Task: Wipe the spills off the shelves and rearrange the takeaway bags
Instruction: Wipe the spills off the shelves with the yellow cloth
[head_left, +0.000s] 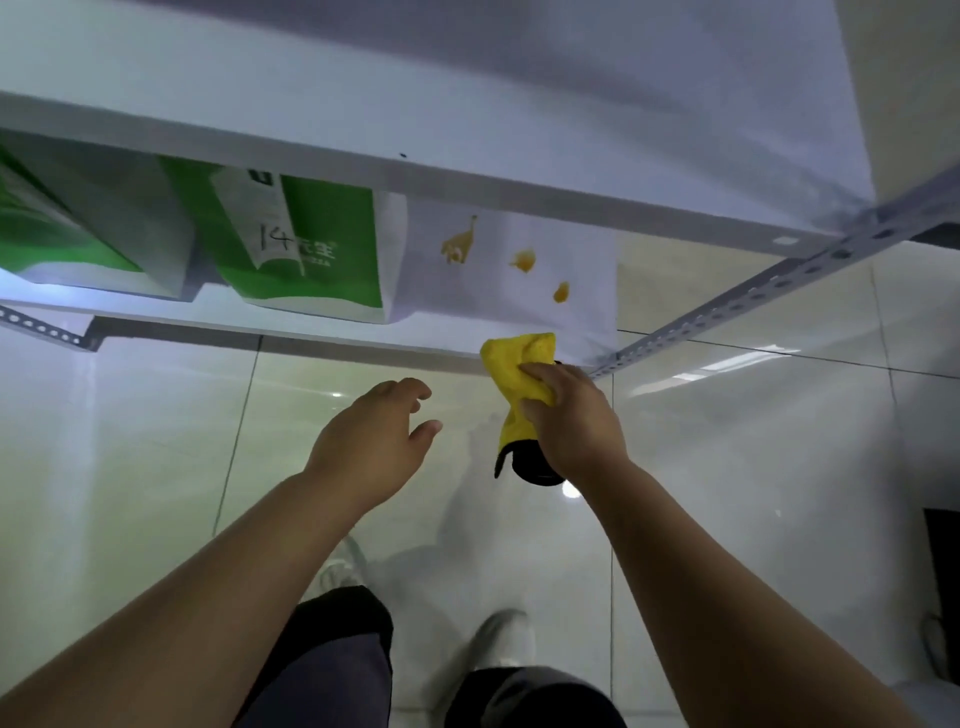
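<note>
While right hand (569, 415) grips cloth (519, 358) at shelf edge (363, 347), spills (522, 260) lie beyond.

1. Two white shelves are showing: the top shelf (363, 78) and the lower shelf (493, 317).
2. Two green and white bags are sitting on the lower shelf: the left bag (78, 249) and the right bag (311, 249).
3. Three orange spills are lying there too: the left spill (460, 244), the middle spill (523, 260) and the right spill (561, 292).
4. One yellow cloth (519, 364) is showing.
5. Two hands are reaching out: the left hand (371, 441) and the right hand (571, 415).
6. One black thing (535, 467) is peeking out under the right hand; I cannot tell what it is.
7. Two pale shoes are showing on the floor (156, 441): the left shoe (337, 566) and the right shoe (506, 644).
</note>
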